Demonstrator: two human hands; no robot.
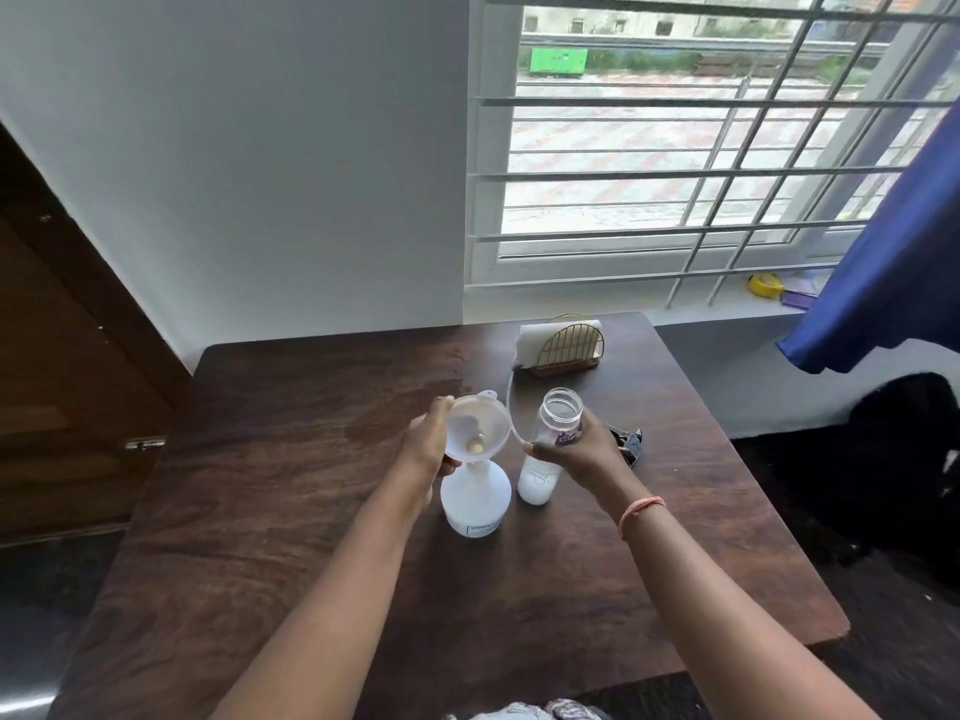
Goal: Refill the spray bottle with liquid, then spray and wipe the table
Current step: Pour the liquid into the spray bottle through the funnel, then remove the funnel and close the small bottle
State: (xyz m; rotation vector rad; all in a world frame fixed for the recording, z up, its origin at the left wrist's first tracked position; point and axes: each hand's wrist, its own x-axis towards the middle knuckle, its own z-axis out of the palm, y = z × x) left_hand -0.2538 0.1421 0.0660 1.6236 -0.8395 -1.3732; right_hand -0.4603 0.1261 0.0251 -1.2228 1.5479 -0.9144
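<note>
A translucent white spray bottle (475, 498) stands uncapped in the middle of the dark wooden table (291, 511). A clear plastic funnel (475, 426) sits in its neck. My left hand (428, 446) grips the funnel's rim from the left. Beside it on the right stands an open clear bottle (545, 459) with white liquid in its lower part. My right hand (582, 449) grips this bottle around its middle. A thin clear tube (511, 407) curves across the table behind the two bottles.
A gold wire holder with white napkins (563, 345) stands at the table's far edge. A dark object (628, 444) lies just right of my right hand. A damp patch (379, 423) marks the wood left of the funnel. A blue curtain (883, 262) hangs at right.
</note>
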